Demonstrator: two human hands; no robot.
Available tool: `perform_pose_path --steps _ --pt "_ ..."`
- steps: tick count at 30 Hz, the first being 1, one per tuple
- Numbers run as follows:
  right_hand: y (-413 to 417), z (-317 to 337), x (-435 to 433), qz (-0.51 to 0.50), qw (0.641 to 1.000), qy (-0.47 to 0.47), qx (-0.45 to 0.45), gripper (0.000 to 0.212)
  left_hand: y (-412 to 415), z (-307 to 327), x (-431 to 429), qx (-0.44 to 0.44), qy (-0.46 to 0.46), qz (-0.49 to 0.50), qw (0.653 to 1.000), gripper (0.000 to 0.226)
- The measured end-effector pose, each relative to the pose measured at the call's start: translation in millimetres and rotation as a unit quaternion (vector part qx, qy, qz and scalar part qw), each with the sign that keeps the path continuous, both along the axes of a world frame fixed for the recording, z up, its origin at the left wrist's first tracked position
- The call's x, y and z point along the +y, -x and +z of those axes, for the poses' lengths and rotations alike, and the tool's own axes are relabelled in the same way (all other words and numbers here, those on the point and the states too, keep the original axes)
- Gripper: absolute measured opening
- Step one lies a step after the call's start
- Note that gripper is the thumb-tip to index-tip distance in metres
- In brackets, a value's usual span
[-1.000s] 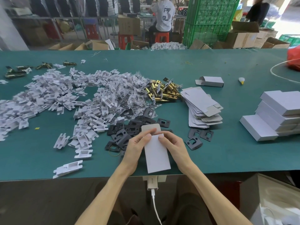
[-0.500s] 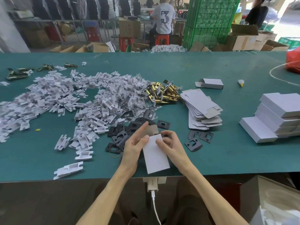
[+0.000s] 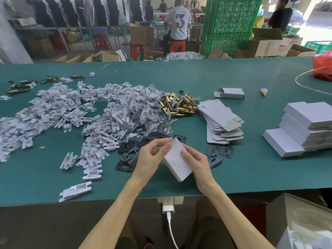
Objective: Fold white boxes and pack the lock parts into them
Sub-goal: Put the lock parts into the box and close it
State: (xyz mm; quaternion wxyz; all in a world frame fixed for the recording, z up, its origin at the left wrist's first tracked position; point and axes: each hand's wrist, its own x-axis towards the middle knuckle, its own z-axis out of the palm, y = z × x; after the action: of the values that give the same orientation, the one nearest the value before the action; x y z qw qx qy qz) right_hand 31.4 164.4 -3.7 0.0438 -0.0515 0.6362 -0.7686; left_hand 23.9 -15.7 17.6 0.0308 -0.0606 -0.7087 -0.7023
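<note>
A white box [image 3: 177, 159] sits tilted between both hands just above the green table [image 3: 251, 175]. My left hand [image 3: 150, 157] pinches its upper end, fingers curled over the top flap. My right hand [image 3: 196, 161] grips its right side. Black lock plates [image 3: 130, 153] lie under and around the hands. Brass latches [image 3: 177, 105] are heaped behind them. A stack of flat unfolded boxes [image 3: 220, 122] lies to the right of the latches. Finished white boxes [image 3: 305, 128] are stacked at the far right.
A wide heap of white plastic parts [image 3: 59, 112] and bagged screws [image 3: 143, 103] covers the left half. One open box [image 3: 230, 93] lies further back. A red bag [image 3: 323, 68] and white cable are at the far right. A charger [image 3: 168, 209] hangs at the near edge.
The box has turned from lying straight toward me to tilted on its edge, and its top flap, open a second ago, is now folded down under my left fingers.
</note>
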Motion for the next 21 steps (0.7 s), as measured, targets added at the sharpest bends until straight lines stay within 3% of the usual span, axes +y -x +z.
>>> perform_pose_path --steps 3,8,12,14,21 --pt "-1.0 0.4 -1.0 0.009 1.000 -0.005 0.000 0.036 8.3 5.1 -1.6 -0.015 0.027 0.024 0.999 0.026" --pt "-1.6 2.5 -1.0 0.012 1.000 0.000 -0.005 0.035 18.8 8.7 -13.2 -0.054 0.047 -0.020 0.997 0.023" --pt "-2.3 2.7 -1.4 0.024 1.000 -0.010 0.004 0.036 21.4 8.0 -9.8 -0.024 0.095 -0.005 0.995 0.011" --pt "-2.5 2.3 -1.4 0.025 1.000 -0.014 0.003 0.037 21.7 5.1 -9.1 -0.023 0.109 0.010 0.994 0.018" --pt "-2.1 1.1 -2.0 0.017 1.000 -0.014 0.007 0.038 21.8 -2.9 -14.5 -0.062 0.072 -0.005 0.995 0.019"
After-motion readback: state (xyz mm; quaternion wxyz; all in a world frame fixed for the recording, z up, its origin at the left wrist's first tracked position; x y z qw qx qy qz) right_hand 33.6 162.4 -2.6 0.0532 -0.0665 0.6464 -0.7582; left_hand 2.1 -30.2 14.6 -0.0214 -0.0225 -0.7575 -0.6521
